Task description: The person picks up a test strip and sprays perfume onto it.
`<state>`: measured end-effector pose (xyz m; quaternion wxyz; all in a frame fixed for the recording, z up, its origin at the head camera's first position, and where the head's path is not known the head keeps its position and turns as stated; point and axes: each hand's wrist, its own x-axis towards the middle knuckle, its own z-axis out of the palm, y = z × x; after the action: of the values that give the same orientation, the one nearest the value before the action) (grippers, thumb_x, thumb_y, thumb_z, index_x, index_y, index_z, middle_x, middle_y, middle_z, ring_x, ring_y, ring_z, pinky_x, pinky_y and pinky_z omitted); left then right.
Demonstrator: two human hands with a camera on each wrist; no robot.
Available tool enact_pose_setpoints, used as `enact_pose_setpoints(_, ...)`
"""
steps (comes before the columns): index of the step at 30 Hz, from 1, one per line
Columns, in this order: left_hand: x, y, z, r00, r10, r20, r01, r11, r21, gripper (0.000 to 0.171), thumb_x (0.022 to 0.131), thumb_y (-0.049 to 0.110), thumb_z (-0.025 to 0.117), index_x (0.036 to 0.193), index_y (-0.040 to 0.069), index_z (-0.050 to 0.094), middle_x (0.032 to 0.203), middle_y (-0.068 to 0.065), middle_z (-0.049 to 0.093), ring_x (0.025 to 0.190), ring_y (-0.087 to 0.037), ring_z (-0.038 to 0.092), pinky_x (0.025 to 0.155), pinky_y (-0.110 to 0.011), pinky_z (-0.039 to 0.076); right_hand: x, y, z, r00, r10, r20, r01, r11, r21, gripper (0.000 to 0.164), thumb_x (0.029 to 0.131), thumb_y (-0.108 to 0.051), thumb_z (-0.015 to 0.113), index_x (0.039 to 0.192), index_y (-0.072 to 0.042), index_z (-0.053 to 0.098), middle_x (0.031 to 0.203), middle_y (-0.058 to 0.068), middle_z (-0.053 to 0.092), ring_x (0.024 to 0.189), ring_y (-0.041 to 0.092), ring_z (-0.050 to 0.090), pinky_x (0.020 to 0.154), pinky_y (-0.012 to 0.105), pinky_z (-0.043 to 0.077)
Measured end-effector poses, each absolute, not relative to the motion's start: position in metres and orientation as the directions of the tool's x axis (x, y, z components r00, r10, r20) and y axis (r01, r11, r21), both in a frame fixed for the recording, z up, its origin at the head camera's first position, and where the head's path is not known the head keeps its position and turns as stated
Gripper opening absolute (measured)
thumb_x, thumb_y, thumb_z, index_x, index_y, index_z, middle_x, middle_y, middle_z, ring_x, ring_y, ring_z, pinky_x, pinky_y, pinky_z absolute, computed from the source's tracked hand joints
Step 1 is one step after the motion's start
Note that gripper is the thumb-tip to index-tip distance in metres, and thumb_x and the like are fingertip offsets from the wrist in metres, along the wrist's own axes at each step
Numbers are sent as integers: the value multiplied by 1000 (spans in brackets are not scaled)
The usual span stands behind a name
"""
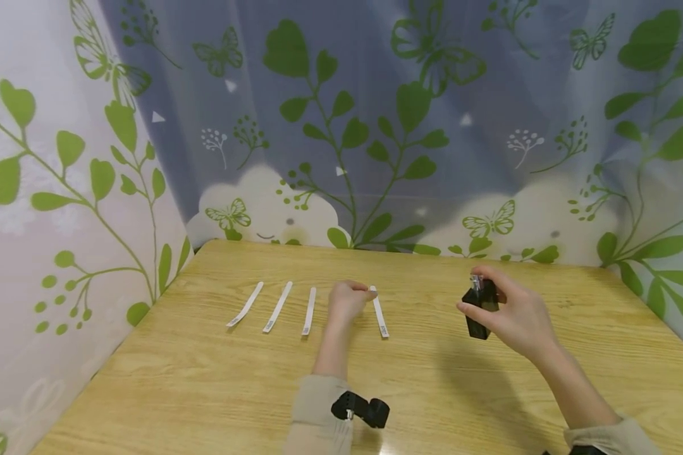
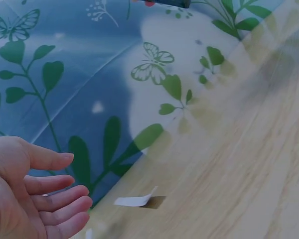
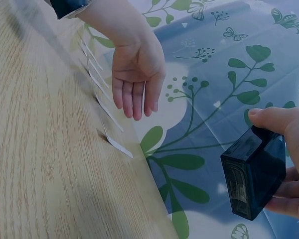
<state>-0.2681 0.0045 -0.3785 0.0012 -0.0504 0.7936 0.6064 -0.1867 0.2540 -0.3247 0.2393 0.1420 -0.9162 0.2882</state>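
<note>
My right hand [image 1: 520,319] grips a black perfume bottle [image 1: 479,323] with a silver spray neck, held above the right part of the table. In the right wrist view, the thumb and fingers hold this square-edged glass bottle [image 3: 253,174] from its top and side. My left hand [image 1: 347,302] is over the row of white paper strips, its fingertips close to the far end of the rightmost strip [image 1: 379,314]. Both wrist views show the left hand [image 2: 35,194] with loosely extended fingers and nothing in its grasp. One strip [image 2: 135,200] has a bent-up end.
Several more white strips, among them one at the far left [image 1: 247,304], lie side by side on the wooden table [image 1: 193,392]. Their near ends carry small dark print. A curtain [image 1: 370,145] with green leaves and butterflies hangs along the table's back and sides.
</note>
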Motion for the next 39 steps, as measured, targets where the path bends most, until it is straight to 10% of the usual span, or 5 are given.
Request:
enact_pose_setpoints(12, -275, 27, -406, -980, -195, -39, -58, 95, 994, 30, 82, 7, 69, 106, -9, 63, 104, -17, 62, 98, -32, 58, 80, -36, 51, -189, 254, -325, -845, -126, 519, -395, 801, -449, 57, 76, -30, 77, 123, -10, 54, 105, 17, 62, 81, 36, 64, 60, 45, 49)
enact_pose_setpoints(39, -261, 48, -419, -958, -273, 88, -48, 458, 888, 11, 71, -6, 69, 81, -8, 66, 75, -15, 62, 71, -25, 59, 60, -28, 52, -191, 251, -333, -873, -132, 470, -398, 749, -529, 55, 78, -30, 75, 125, -12, 53, 112, 15, 59, 85, 34, 65, 60, 36, 50)
